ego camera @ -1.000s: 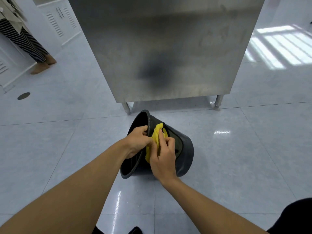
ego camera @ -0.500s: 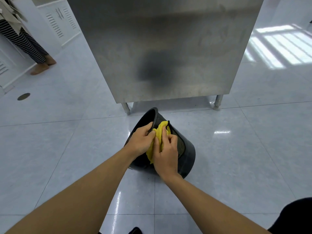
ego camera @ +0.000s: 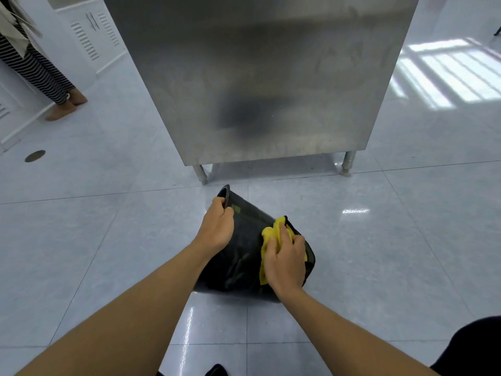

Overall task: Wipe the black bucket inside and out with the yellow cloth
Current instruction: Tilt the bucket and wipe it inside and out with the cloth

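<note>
The black bucket (ego camera: 244,240) lies tipped on its side on the tiled floor, its rim pointing up and to the left, its base to the lower right. My left hand (ego camera: 217,227) grips the rim at the top. My right hand (ego camera: 284,260) presses the crumpled yellow cloth (ego camera: 272,232) against the bucket's outer wall near the base. The inside of the bucket is hidden from here.
A stainless steel cabinet (ego camera: 257,77) on short legs (ego camera: 202,176) stands just behind the bucket. Another person's striped trouser legs and brown shoes (ego camera: 61,105) are at the far left by white louvred cabinets (ego camera: 89,36). A round floor drain (ego camera: 34,156) sits at left.
The bucket has turned so its opening faces away to the left. My right hand slid the cloth from the rim down the outer wall toward the base. My left hand kept the rim.
</note>
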A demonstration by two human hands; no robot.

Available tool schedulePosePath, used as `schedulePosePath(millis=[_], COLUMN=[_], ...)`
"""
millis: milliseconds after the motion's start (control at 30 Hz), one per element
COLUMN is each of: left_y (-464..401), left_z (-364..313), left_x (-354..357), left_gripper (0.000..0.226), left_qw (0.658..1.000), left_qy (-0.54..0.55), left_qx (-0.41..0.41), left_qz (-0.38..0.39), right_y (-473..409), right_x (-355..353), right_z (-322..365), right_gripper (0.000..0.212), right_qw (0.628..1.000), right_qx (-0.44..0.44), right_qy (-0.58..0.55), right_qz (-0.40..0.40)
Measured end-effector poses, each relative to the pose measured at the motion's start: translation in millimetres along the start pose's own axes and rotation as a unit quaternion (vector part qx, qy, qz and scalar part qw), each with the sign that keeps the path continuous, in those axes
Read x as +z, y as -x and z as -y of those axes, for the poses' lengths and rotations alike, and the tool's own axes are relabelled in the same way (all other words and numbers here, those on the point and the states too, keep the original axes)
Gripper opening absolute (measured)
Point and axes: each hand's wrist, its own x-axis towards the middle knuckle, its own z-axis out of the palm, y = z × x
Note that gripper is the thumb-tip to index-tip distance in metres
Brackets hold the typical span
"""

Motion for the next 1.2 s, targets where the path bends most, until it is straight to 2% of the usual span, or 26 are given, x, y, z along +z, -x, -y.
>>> schedulePosePath(millis=[167, 300, 367, 500, 600, 700, 733, 867, 967, 1067, 1200], left_y=[-7.8, -11.2, -10.9, -4.5, -3.5, -7.4, -8.3, -9.4, -6.4, -2.6, -6.8], left_z=[8.9, 14.7, 14.9, 3.5, 0.1, 5.6, 6.6, 8.1, 11.4, 11.5, 7.9], left_x=[-2.4, -2.5, -1.5, -1.3, -2.6, -3.4, -3.0, -2.5, -1.8, -3.3, -4.1], left_gripper=[0.024, 0.038, 0.040, 0.052, 0.058, 0.030, 0.028, 0.036, 0.055, 0.060, 0.064], left_qw=[0.997, 0.993, 0.989, 0.983, 0.991, 0.997, 0.997, 0.994, 0.984, 0.980, 0.994], left_qy=[-0.056, -0.093, -0.127, -0.177, -0.097, -0.057, -0.061, -0.110, -0.180, -0.196, -0.073], left_qx=[0.062, 0.066, 0.071, 0.025, -0.005, -0.014, -0.015, 0.027, 0.005, -0.012, -0.036], left_qz=[0.002, 0.020, 0.016, 0.044, 0.087, 0.049, 0.040, -0.007, -0.002, 0.024, 0.067], right_y=[11.8, 24.3, 26.0, 17.9, 14.4, 6.1, 3.3, -1.4, -1.9, -0.7, 8.2], right_x=[7.5, 19.0, 22.0, 16.2, 9.3, 6.3, 5.3, 4.1, 5.7, 6.9, 7.2], right_z=[30.8, 50.7, 52.4, 39.9, 24.0, -1.1, -10.0, -32.4, -33.5, -29.3, -9.1], right_gripper=[0.049, 0.054, 0.057, 0.054, 0.053, 0.052, 0.052, 0.051, 0.050, 0.048, 0.048], right_qw=[0.991, 0.973, 0.970, 0.973, 0.981, 0.994, 0.997, 0.999, 0.997, 0.996, 0.999], right_qx=[-0.124, -0.217, -0.233, -0.231, -0.193, -0.104, -0.072, 0.029, 0.069, 0.078, 0.007], right_qy=[-0.051, -0.070, -0.062, -0.023, 0.009, 0.014, 0.011, -0.006, -0.003, -0.008, -0.025], right_qz=[0.004, 0.035, 0.037, 0.004, -0.019, -0.021, -0.020, -0.032, -0.036, -0.031, -0.023])
